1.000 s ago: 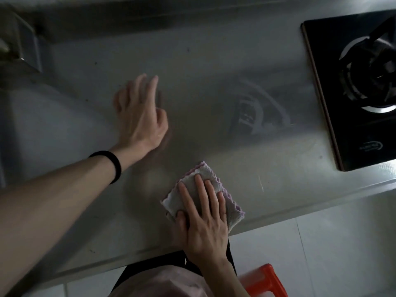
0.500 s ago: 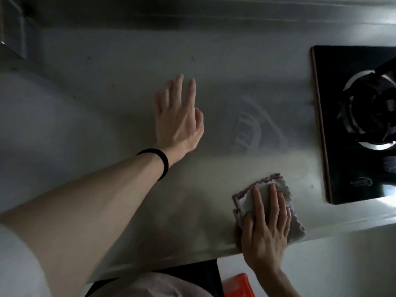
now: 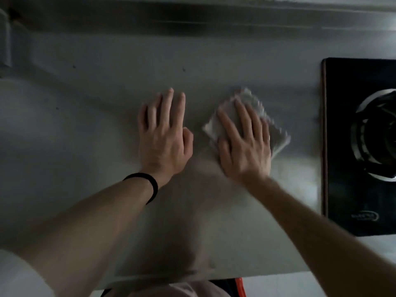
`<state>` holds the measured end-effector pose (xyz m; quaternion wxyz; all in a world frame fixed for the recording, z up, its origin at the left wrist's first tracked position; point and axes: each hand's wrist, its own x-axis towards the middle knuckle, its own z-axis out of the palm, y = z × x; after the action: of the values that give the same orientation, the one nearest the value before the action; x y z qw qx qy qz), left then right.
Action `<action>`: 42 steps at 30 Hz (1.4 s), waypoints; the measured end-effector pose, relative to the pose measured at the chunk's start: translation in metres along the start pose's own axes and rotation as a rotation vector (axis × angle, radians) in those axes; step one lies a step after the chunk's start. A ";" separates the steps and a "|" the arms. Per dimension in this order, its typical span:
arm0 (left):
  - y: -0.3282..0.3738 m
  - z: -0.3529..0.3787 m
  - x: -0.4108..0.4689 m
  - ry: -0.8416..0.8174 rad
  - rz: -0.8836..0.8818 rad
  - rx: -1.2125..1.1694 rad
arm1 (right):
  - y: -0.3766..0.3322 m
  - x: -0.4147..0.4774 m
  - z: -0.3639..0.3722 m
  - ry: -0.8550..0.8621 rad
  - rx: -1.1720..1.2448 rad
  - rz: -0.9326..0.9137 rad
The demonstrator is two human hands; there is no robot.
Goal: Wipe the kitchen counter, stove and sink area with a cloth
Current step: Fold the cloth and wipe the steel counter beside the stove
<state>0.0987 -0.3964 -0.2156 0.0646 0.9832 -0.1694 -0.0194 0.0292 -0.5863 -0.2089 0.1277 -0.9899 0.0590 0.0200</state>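
A pale grey kitchen counter [image 3: 75, 146] is filling nearly the whole view, seen from above in dim light. At 3 o'clock, a black glass stove [image 3: 351, 189] is sitting set into the counter, its round burner [image 3: 377, 136] running off the edge of the view. Two bare forearms are reaching in from 7 and 5 o'clock toward the centre. The left hand [image 3: 162, 138] is lying palm down on the bare counter, fingers straight and slightly spread, holding nothing. The right hand [image 3: 244, 146], just beside it toward 3 o'clock, is pressing flat on a folded, light-coloured cloth [image 3: 276, 133], fingers spread across it. The cloth is lying on the counter between the left hand and the stove, touching neither, its edges blurred. A black band [image 3: 150, 185] is circling the left wrist. At 6 o'clock, below the counter edge, a sliver of something orange [image 3: 240, 286] is showing.
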 end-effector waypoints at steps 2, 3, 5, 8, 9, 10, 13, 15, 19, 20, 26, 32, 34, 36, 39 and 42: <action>0.002 0.000 0.001 -0.006 -0.009 0.007 | 0.009 0.056 -0.002 0.016 -0.007 -0.031; 0.003 0.000 0.002 -0.010 -0.013 0.016 | 0.012 0.081 -0.003 0.016 -0.003 -0.037; 0.004 -0.002 0.002 -0.011 -0.022 0.022 | 0.013 0.120 -0.003 0.009 0.010 -0.029; 0.003 -0.004 0.001 0.001 -0.019 0.044 | 0.010 0.141 0.001 0.001 0.055 0.015; 0.003 -0.004 0.000 -0.003 -0.021 0.051 | 0.009 0.138 0.003 0.010 0.067 0.018; 0.003 -0.004 0.000 -0.014 -0.025 0.054 | 0.007 0.129 0.003 0.026 0.068 0.016; 0.005 -0.006 -0.001 -0.047 -0.038 0.049 | -0.004 0.066 0.004 0.055 0.056 0.011; 0.005 -0.008 -0.001 -0.034 -0.029 0.041 | -0.011 -0.005 0.006 0.022 0.058 -0.011; 0.006 -0.008 -0.001 0.004 -0.021 0.039 | -0.018 -0.148 0.012 -0.098 0.075 -0.033; 0.006 -0.007 0.000 0.007 -0.021 0.043 | -0.018 -0.170 0.012 -0.124 0.074 -0.030; 0.007 -0.005 -0.001 -0.001 -0.026 0.023 | -0.010 -0.156 0.006 -0.186 0.035 -0.150; 0.005 -0.005 0.001 0.002 -0.041 0.013 | -0.002 0.025 0.000 -0.093 0.013 -0.164; 0.005 -0.004 0.001 -0.002 -0.047 0.023 | 0.000 0.091 0.000 -0.056 0.027 -0.109; 0.004 -0.003 0.003 0.013 -0.048 0.022 | 0.004 0.143 -0.001 -0.044 0.042 -0.080; 0.003 -0.003 0.003 0.038 -0.038 0.027 | 0.006 0.171 0.001 -0.041 0.046 -0.074; 0.003 -0.002 0.000 0.031 -0.042 0.022 | 0.003 0.149 0.002 -0.013 0.058 -0.056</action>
<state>0.0983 -0.3988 -0.2129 0.0560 0.9874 -0.1478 -0.0037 0.1770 -0.6053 -0.2193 0.1571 -0.9869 0.0308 0.0209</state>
